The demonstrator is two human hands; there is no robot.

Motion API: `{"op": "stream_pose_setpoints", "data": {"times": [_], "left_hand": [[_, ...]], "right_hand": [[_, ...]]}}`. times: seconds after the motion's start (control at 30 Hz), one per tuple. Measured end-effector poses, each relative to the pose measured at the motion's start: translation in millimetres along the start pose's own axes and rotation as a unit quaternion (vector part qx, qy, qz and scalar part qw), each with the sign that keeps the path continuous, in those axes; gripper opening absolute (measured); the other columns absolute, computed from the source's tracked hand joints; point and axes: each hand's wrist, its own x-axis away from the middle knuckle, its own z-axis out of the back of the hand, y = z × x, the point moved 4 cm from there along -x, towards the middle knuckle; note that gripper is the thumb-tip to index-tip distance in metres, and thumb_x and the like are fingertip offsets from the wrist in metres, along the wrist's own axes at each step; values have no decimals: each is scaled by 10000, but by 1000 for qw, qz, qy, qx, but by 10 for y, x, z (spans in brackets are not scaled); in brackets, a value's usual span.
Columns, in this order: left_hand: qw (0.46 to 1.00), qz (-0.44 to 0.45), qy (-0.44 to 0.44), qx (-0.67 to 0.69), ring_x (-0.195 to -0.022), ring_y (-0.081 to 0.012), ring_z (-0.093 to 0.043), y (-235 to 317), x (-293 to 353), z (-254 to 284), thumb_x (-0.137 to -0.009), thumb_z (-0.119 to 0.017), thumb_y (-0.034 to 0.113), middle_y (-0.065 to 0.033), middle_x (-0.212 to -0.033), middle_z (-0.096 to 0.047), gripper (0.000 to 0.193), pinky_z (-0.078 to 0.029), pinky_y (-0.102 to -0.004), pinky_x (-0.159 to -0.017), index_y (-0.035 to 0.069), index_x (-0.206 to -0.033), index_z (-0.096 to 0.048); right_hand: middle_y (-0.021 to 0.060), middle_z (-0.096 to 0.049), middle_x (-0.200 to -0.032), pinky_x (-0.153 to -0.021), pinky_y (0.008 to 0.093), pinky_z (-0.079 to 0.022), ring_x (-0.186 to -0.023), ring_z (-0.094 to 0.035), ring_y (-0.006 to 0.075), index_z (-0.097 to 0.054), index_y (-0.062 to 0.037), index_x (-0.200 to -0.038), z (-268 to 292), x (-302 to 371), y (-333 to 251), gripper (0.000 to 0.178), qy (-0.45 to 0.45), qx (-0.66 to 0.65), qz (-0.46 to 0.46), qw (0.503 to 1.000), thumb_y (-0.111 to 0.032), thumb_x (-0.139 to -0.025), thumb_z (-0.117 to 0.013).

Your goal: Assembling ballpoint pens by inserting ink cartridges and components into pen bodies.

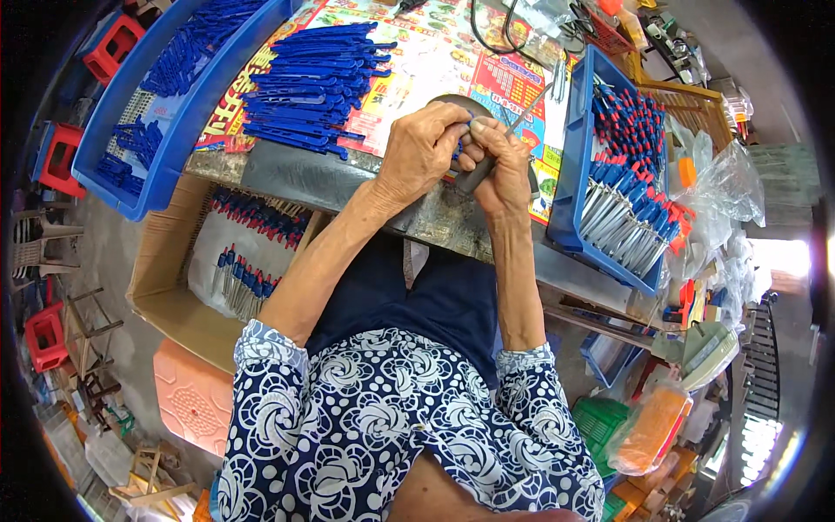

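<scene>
My left hand (424, 146) is closed in a pinch at the table's front edge, with bits of a small blue plastic piece (457, 150) showing between its fingers. Right beside it, fingertips almost touching, my right hand (497, 161) is curled round a dark grey handle-like tool (474, 177). A thin metal shaft (532, 106) sticks out beyond that hand, in line with the handle. Both hands are over a dark round dish or plate (448, 99), mostly covered by them. To their left lies a stack of long blue plastic strips (317, 87). My fingers hide where the parts meet.
A blue tray (570, 165) of blue, red-tipped pieces with metal shafts stands at right. Another blue tray (187, 117) with blue parts is at far left. Below it sits a cardboard box (165, 252) of similar pieces. Black cable (491, 39) lies at the back.
</scene>
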Motion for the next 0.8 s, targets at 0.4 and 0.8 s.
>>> {"op": "stream_pose_setpoints", "data": {"times": [0.4, 0.8], "left_hand": [[999, 23, -21, 45, -677, -134, -574, -29, 6, -47, -822, -540, 56, -84, -748, -612, 106, -445, -261, -589, -11, -880, -598], [971, 157, -41, 175, -564, -38, -481, -84, 27, -43, -837, -530, 69, 10, -654, -566, 120, -398, -178, -501, 16, -902, -616]], "right_hand": [[41, -510, -632, -444, 212, -402, -503, -437, 72, -545, 10, -791, 50, 30, -41, 46, 5, -4, -32, 999, -35, -791, -556], [53, -535, -620, -434, 212, -401, -488, -455, 83, -557, 16, -768, -64, 87, -80, 56, 38, 96, 18, 994, -27, -760, -592]]}}
